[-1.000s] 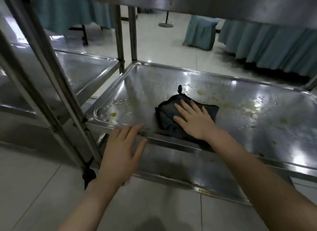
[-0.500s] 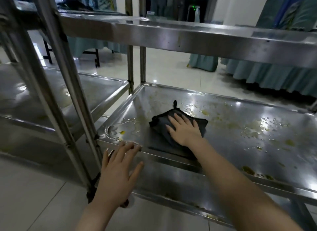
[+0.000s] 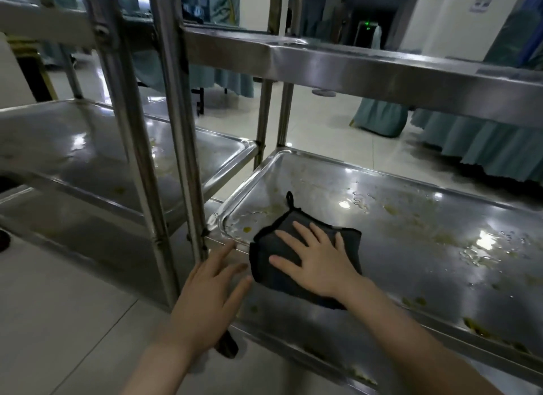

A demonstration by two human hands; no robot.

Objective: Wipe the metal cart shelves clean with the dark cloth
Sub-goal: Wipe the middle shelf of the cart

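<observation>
The dark cloth (image 3: 273, 247), folded and with a small hanging loop, lies near the front left corner of the lower metal cart shelf (image 3: 411, 218). My right hand (image 3: 317, 259) presses flat on it with fingers spread. My left hand (image 3: 211, 289) is open, fingertips at the shelf's front rim beside the cart's upright post (image 3: 182, 148). The shelf is wet and carries yellowish smears and droplets across its middle and right. An upper shelf (image 3: 367, 68) runs above it.
A second metal cart (image 3: 88, 148) with a wet shelf stands close on the left. Pale tiled floor (image 3: 53, 321) lies below. Tables draped in teal cloth (image 3: 484, 148) stand behind the cart. A dark caster (image 3: 227, 346) shows under my left hand.
My right hand has slid the cloth left toward the shelf's front left corner. My view has risen, bringing the upper shelf into sight. My left hand stays at the front rim.
</observation>
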